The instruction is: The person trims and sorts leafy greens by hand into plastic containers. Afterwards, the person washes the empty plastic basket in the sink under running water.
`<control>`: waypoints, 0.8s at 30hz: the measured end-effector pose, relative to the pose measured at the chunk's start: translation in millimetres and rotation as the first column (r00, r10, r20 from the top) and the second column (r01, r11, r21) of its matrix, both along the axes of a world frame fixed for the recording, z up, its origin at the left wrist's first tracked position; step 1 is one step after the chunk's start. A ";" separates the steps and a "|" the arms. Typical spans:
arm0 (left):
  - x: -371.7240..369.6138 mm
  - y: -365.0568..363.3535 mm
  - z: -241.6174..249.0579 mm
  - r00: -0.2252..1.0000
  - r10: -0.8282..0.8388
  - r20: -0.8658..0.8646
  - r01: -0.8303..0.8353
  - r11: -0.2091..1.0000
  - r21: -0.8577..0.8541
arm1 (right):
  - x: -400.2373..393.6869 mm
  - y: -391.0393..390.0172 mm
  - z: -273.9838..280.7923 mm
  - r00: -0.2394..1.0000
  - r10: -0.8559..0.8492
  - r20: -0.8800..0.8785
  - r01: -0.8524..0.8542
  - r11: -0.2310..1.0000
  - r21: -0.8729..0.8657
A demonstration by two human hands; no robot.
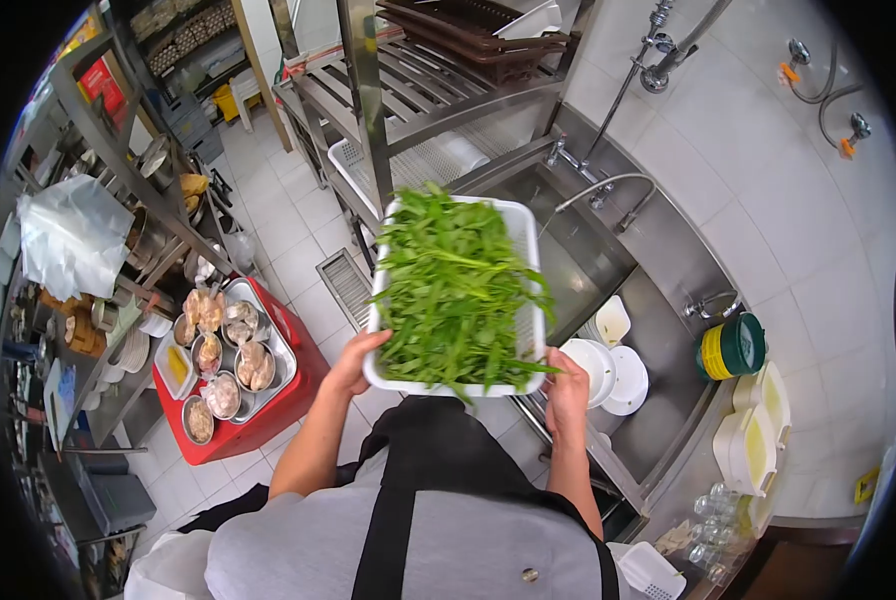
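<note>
A white plastic basket [524,226] heaped with leafy green vegetables [456,290] is held up in front of my body. My left hand [353,364] grips its near left corner, thumb over the rim. On the near right corner, my right hand [566,388] is closed round the edge. Long stems and leaves hang over the basket's rim on several sides. The fingers under the basket are hidden. Just to the right of the basket lies the steel sink [658,350], with white plates [625,381] in its near basin.
A red cooler box [286,340] at left carries a metal tray and several bowls of raw food. Behind the basket stands a slatted steel rack [418,95]. A curved faucet [608,185] reaches over the sink. White containers [746,450] line the right ledge. A floor drain [346,285] lies ahead.
</note>
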State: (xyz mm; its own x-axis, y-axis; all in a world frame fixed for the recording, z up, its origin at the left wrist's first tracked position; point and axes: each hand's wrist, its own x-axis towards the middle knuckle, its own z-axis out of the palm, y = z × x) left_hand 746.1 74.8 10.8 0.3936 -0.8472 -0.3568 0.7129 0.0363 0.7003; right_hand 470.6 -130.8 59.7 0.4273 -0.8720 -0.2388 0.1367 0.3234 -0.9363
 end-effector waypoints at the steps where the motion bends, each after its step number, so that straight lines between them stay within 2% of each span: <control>1: 2.8 17.8 -2.1 0.999 0.033 -0.013 -0.033 0.999 0.002 | 4.1 3.8 1.0 0.995 0.093 -0.039 -0.093 0.996 0.005; 2: 4.5 35.2 -4.5 0.997 0.067 -0.025 -0.067 0.998 0.003 | 9.2 6.6 2.4 0.980 0.185 -0.075 -0.185 0.983 0.013; 3: 4.6 51.4 -15.6 0.986 0.164 -0.024 -0.163 0.986 0.036 | 15.2 9.9 5.0 0.964 0.263 -0.031 -0.262 0.964 0.035; 6: 10.1 102.3 -48.4 0.945 0.322 -0.053 -0.323 0.946 -0.004 | 29.4 14.1 13.8 0.923 0.383 -0.036 -0.382 0.924 0.019; 9: 18.8 131.0 -38.1 0.873 0.482 -0.078 -0.485 0.875 -0.018 | 32.6 13.4 13.8 0.925 0.375 -0.056 -0.376 0.927 -0.002; 10: 22.4 138.2 -30.5 0.824 0.567 -0.001 -0.566 0.824 0.018 | 31.9 12.5 13.6 0.931 0.359 -0.070 -0.360 0.933 0.000; 12: 47.4 146.5 -22.5 0.778 0.625 0.063 -0.622 0.781 -0.059 | 29.6 11.6 7.5 0.939 0.339 -0.051 -0.338 0.941 0.029; 14: 99.5 158.9 -40.7 0.761 0.649 0.004 -0.643 0.755 -0.126 | 26.0 9.1 2.1 0.951 0.301 -0.063 -0.299 0.953 0.047; 16: 141.0 149.4 -16.3 0.789 0.614 0.012 -0.595 0.769 -0.233 | 22.8 8.5 1.8 0.957 0.281 -0.071 -0.278 0.959 0.043; 17: 163.5 140.2 -5.6 0.749 0.661 0.043 -0.634 0.734 -0.243 | 20.8 8.6 0.0 0.958 0.278 -0.074 -0.275 0.960 0.050; 21: 247.2 100.6 58.9 0.772 0.612 0.172 -0.572 0.787 -0.232 | 11.1 11.7 -2.5 0.965 0.246 -0.093 -0.243 0.969 0.042; 23: 315.6 80.8 62.5 0.777 0.586 0.229 -0.525 0.805 -0.277 | 6.0 11.8 -6.4 0.971 0.215 -0.106 -0.210 0.976 0.056; 24: 315.4 60.2 88.1 0.770 0.598 0.225 -0.542 0.798 -0.265 | 3.4 10.7 -8.7 0.972 0.196 -0.128 -0.189 0.980 0.068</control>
State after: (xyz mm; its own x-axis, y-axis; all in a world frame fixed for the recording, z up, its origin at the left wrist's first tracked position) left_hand 1061.5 135.0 98.9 0.8826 -0.4696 -0.0221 0.2928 0.5123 0.8073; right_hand 473.9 -120.1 51.0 0.5470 -0.7605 -0.3499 -0.0575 0.3828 -0.9220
